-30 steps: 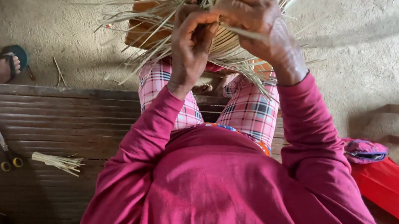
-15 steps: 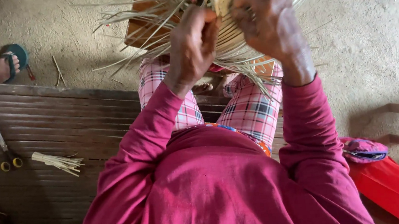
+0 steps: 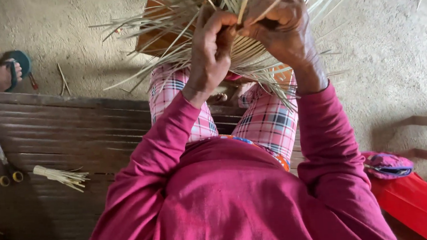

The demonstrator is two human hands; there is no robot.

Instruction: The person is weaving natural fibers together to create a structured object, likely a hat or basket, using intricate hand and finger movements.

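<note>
1. Landmark: the half-woven straw basket (image 3: 238,42), held up over the person's knees at top centre, its loose strips fanning outward.
2. Change: half a second ago the hands sat apart, the right lifted high on the weave. Now they meet at the basket's near edge, so the work has moved from adjusting the body to handling a single strip.
3. Far left of the basket, on the dark slatted bench (image 3: 47,133): scissors (image 3: 3,162) with yellow-ringed handles, then a small bundle of cut straw strips (image 3: 60,176) just beside them.
4. Left and above, on the dirt floor: another person's foot in a blue sandal (image 3: 4,70).
5. Left hand (image 3: 210,49): fingers curled, thumb and fingertips closed on strips at the basket's near edge.
6. Right hand (image 3: 279,26): closed in a fist-like pinch on a pale strip that sticks up between its fingers; touching the left hand.
7. Containers: the basket's interior faces away from the camera; cannot tell if it holds anything.
8. Lower right of the basket: a small purple pouch (image 3: 387,164), closed, contents hidden, resting against a red plastic object (image 3: 423,205).
</note>
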